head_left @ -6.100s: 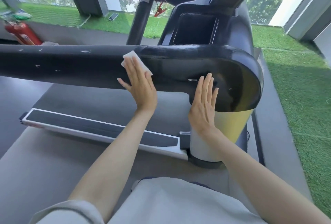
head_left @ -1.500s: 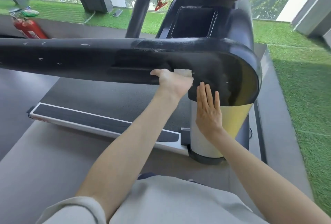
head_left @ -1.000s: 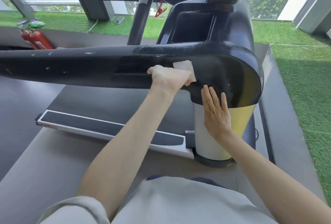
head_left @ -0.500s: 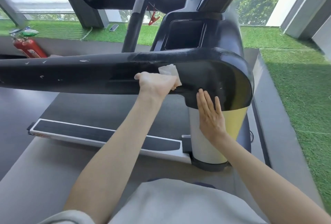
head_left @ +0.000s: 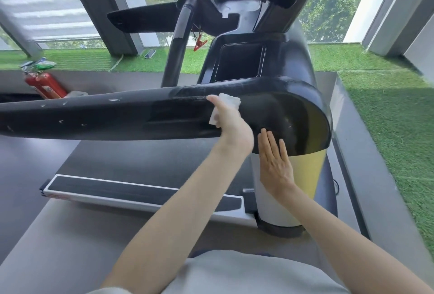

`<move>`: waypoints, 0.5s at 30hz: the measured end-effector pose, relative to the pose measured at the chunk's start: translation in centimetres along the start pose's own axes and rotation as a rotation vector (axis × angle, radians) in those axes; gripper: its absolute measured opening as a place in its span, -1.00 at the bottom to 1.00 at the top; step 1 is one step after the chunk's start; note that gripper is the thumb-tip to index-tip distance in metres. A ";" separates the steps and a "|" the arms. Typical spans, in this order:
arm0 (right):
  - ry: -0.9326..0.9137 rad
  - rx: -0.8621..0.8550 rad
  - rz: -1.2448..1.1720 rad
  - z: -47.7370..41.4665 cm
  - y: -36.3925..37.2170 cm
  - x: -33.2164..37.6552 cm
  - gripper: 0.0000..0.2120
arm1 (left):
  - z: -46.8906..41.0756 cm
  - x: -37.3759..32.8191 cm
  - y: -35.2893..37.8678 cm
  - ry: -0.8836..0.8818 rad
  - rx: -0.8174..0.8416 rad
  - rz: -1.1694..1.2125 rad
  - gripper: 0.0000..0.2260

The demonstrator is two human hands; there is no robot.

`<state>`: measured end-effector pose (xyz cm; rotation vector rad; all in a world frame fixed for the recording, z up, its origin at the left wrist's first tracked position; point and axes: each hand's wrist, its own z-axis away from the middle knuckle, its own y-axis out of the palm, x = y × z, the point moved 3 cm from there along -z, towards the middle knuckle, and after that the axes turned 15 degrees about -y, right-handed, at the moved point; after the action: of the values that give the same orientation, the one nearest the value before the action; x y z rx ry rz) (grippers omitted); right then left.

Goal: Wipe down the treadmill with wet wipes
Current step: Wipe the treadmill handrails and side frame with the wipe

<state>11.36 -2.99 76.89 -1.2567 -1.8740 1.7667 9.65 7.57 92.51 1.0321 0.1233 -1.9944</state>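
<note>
Left hand gripping a bunched white wet wipe, fingers curled round it and pressing it against the side face of the black handrail of the treadmill; the wipe is showing above the knuckles and again at the hand's left edge. Just right of the left wrist, the right hand is lying flat, fingers straight and together, holding nothing. It is resting where the handrail's rounded end meets the pale upright post, apparently steadying the body. The step in hand is judged to be the wiping of the handrail's side face. It is best done with long, overlapping strokes under even pressure, working the wipe into the recessed groove just left of the hand. The wipe should be refolded to a clean face before going on to the white flecks farther left. Below both hands the foot rail is running along the deck. Beyond the left hand the tray recess is opening upward. Far to the left a red fire extinguisher is leaning, and a phone is lying on the green turf.
</note>
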 end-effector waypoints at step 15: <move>-0.049 -0.109 0.108 0.3 0.3 -0.1 -0.31 | -10.5 1.8 -6.4 1.760 -0.506 -1.819 -0.22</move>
<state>11.31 -3.35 76.64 -1.3896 -1.9886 1.7852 10.96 14.89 82.61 2.2133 3.0743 -0.9844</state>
